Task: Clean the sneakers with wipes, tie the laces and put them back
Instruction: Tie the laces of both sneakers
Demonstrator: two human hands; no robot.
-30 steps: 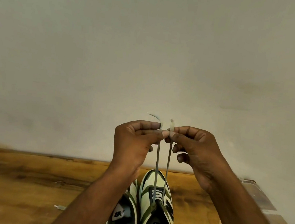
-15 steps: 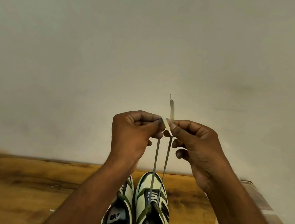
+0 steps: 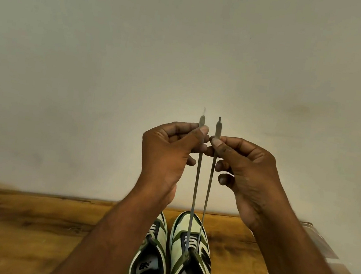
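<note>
Two cream, green and black sneakers stand side by side on the wooden table [image 3: 27,231], toes toward the wall: the left sneaker [image 3: 151,256] partly behind my left forearm, the right sneaker [image 3: 190,256] beside it. Both grey lace ends of the right sneaker are pulled straight up and taut. My left hand [image 3: 168,155] pinches the left lace end [image 3: 196,184] between thumb and forefinger. My right hand [image 3: 245,172] pinches the right lace end [image 3: 209,186] the same way. The two lace tips stick up just above my fingers, close together and apart.
A plain pale wall [image 3: 184,57] rises right behind the table's far edge. At the table's right edge lies a clear plastic object [image 3: 324,250], partly cut off by the frame.
Both hands have risen and drawn the laces higher and tighter. The lace ends, which were crossed and bent at my fingertips, now stand upright and parallel.
</note>
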